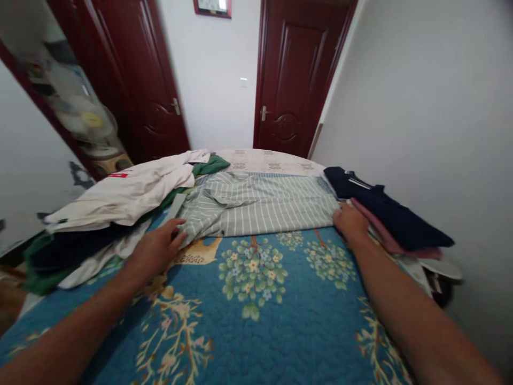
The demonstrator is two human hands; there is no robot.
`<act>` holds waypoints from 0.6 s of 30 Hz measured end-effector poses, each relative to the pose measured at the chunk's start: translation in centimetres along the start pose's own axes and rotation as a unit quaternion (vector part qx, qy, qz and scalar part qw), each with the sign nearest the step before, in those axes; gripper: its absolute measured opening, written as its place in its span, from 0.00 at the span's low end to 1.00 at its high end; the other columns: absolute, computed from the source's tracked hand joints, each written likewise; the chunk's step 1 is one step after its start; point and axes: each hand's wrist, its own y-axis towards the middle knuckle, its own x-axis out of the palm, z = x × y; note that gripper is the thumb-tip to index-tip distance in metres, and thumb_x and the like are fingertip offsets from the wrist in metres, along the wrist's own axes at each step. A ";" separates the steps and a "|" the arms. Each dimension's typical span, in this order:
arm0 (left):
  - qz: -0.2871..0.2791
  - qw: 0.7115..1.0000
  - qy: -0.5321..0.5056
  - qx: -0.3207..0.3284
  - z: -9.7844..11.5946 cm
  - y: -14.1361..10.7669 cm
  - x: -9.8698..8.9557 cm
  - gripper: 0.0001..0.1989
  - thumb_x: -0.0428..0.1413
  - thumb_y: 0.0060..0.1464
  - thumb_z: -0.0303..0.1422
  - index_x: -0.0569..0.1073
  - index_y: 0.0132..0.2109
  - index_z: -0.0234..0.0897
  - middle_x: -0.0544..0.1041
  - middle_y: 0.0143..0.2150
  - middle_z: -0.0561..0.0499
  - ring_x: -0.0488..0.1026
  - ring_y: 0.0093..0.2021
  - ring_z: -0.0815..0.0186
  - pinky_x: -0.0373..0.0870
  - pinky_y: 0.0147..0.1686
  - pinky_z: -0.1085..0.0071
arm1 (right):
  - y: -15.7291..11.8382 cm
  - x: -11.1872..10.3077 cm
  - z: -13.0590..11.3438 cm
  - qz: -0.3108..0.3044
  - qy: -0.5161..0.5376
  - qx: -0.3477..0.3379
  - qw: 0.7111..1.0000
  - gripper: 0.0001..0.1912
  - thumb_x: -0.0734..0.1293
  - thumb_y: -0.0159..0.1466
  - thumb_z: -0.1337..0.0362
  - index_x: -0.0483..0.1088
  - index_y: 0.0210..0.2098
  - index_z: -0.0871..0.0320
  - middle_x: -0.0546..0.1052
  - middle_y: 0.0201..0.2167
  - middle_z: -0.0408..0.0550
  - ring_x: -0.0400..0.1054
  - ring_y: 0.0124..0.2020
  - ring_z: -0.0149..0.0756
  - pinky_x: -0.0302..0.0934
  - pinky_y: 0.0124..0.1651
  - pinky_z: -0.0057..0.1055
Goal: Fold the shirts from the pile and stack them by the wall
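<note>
Here's the striped shirt (276,206), laid flat across the far part of the blue quilt (296,299), and I have my right hand (350,222) pinched tight on its near right corner. My left hand (162,243) is at the other end, fingers curled by the cloth; whether they grip it, I can't tell. Left of that, a loose heap of clothes (124,198), white on top; just beyond my right, a navy garment (385,211) over a pink one (377,227). Behind, two dark red doors (298,75).
</note>
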 end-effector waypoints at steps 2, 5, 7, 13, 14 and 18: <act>0.009 1.000 -0.028 0.003 -0.1 0.4 0.5 0.26 0.46 0.68 0.45 0.74 0.65 0.39 0.83 0.44 0.46 0.81 0.41 0.54 0.72 0.43 0.63 | -0.5 -0.2 -0.2 0.023 0.003 -0.004 1.000 0.26 0.60 0.72 0.60 0.74 0.65 0.59 0.82 0.52 0.64 0.77 0.52 0.52 0.68 0.54 0.43; 0.033 0.997 -0.052 -0.037 0.2 0.9 0.4 0.24 0.44 0.69 0.44 0.75 0.62 0.41 0.82 0.42 0.48 0.80 0.40 0.55 0.72 0.42 0.63 | -0.7 0.2 0.1 0.059 0.032 -0.020 0.998 0.24 0.57 0.74 0.62 0.76 0.61 0.61 0.82 0.51 0.61 0.76 0.52 0.48 0.66 0.56 0.38; 0.059 0.994 -0.060 -0.075 0.4 1.2 0.0 0.23 0.43 0.70 0.42 0.75 0.60 0.41 0.81 0.42 0.47 0.79 0.40 0.54 0.72 0.41 0.63 | -0.5 0.4 0.4 0.085 0.066 -0.041 0.993 0.24 0.56 0.74 0.63 0.77 0.59 0.63 0.82 0.52 0.61 0.75 0.54 0.47 0.64 0.59 0.37; 0.097 0.992 -0.033 -0.079 -0.7 1.6 0.2 0.22 0.43 0.68 0.40 0.73 0.60 0.41 0.81 0.47 0.45 0.80 0.44 0.51 0.75 0.44 0.59 | 0.9 0.9 0.6 0.134 0.137 -0.066 0.979 0.24 0.54 0.74 0.62 0.78 0.55 0.64 0.81 0.53 0.62 0.72 0.57 0.49 0.60 0.64 0.38; 0.098 0.992 -0.021 -0.070 -1.1 1.6 0.4 0.22 0.43 0.68 0.40 0.73 0.59 0.41 0.81 0.47 0.45 0.80 0.44 0.50 0.76 0.45 0.58 | 1.1 1.0 0.6 0.131 0.140 -0.067 0.979 0.23 0.55 0.74 0.62 0.77 0.55 0.64 0.81 0.53 0.62 0.72 0.56 0.49 0.60 0.63 0.38; 0.077 0.995 0.050 -0.033 -2.1 1.4 1.0 0.24 0.41 0.67 0.39 0.73 0.60 0.36 0.81 0.47 0.38 0.80 0.48 0.46 0.75 0.49 0.54 | 1.9 1.5 0.9 0.107 0.137 -0.074 0.982 0.23 0.56 0.73 0.64 0.77 0.56 0.66 0.81 0.53 0.63 0.72 0.56 0.49 0.61 0.63 0.38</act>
